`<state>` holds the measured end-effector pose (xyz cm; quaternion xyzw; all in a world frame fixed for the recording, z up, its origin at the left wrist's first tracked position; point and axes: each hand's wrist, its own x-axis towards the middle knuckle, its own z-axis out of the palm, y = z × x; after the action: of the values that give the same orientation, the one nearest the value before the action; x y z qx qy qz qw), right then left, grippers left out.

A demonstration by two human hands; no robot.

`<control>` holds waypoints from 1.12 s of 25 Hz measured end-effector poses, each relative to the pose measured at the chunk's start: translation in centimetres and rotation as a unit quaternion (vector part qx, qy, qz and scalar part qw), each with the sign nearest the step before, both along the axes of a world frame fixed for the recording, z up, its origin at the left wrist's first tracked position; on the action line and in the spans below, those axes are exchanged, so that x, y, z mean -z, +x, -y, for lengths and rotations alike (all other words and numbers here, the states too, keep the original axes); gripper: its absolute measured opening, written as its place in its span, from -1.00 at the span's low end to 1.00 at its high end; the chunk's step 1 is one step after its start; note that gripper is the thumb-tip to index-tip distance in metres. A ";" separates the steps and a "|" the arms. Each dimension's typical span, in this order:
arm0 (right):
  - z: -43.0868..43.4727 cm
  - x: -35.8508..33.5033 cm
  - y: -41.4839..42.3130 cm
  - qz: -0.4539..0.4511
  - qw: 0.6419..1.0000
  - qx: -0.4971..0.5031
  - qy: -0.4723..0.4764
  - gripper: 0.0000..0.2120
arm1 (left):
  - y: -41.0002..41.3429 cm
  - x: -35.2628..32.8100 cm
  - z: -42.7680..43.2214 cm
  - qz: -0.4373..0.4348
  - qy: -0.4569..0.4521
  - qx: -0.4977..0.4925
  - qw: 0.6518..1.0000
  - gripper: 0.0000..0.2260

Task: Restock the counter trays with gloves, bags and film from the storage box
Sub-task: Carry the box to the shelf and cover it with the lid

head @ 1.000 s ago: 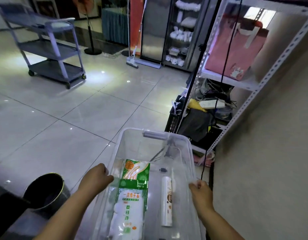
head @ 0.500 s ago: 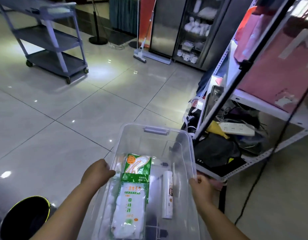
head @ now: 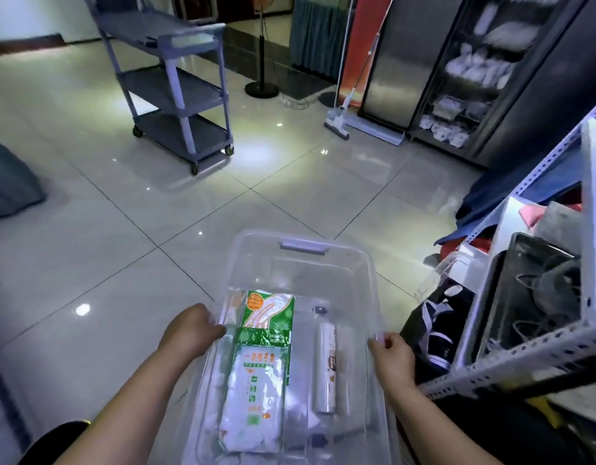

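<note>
I carry a clear plastic storage box (head: 303, 253) above the tiled floor. My left hand (head: 189, 330) grips its left rim and my right hand (head: 392, 359) grips its right rim. Inside lie two green-and-white packs of disposable gloves: one (head: 268, 312) toward the far end, the other (head: 254, 397) nearer me and overlapping it. A white roll of film (head: 325, 367) lies along the right side of the box. Pale bags seem to lie under the packs, but I cannot tell for sure.
A metal rack (head: 531, 350) crammed with cables, cloth and a dark bin stands close on my right. A grey three-tier cart (head: 175, 92) stands ahead on the left. Farther back are a fan stand (head: 261, 85), a mop (head: 338, 124) and a glass-door cabinet (head: 464, 82). A dark bucket (head: 55, 441) is at my lower left.
I have turned left, away from the wall and rack, with the box still in both hands. The cart and cabinet now appear closer, and the bucket has slid to the frame's bottom edge.
</note>
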<state>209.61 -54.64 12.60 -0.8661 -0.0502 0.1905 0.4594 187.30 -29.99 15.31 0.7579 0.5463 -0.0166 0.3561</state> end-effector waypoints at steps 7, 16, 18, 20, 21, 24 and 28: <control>-15.1 2.0 10.2 -0.015 1.000 0.023 -0.010 -0.94 | 10.0 2.3 -15.9 0.024 -0.013 0.003 1.000 -0.83; -29.6 0.0 20.6 0.000 0.994 0.101 -0.040 -0.91 | 27.5 -0.3 -35.3 0.026 0.015 0.107 0.994 -0.80; -30.5 -0.4 23.6 -0.003 0.992 0.121 -0.035 -0.90 | 32.3 -0.4 -36.9 0.041 0.023 0.138 0.989 -0.79; -31.0 -0.5 27.3 -0.006 0.988 0.147 -0.039 -0.86 | 37.4 -0.2 -37.9 0.055 0.020 0.162 0.985 -0.82; -31.0 -0.3 29.3 -0.008 0.986 0.162 -0.041 -0.85 | 40.2 -0.1 -38.2 0.059 0.014 0.173 0.983 -0.83; -30.7 0.9 36.0 -0.012 0.980 0.194 -0.048 -0.91 | 48.8 1.0 -38.7 0.055 0.003 0.207 0.977 -0.83; -29.8 2.5 45.8 -0.024 0.976 0.212 -0.041 -0.91 | 61.1 2.1 -38.3 0.033 0.010 0.260 0.965 -0.84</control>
<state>255.45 -24.89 10.13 -0.8703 0.1537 0.1118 0.4544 248.41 8.32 13.21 0.8774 0.3190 -0.0784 0.3496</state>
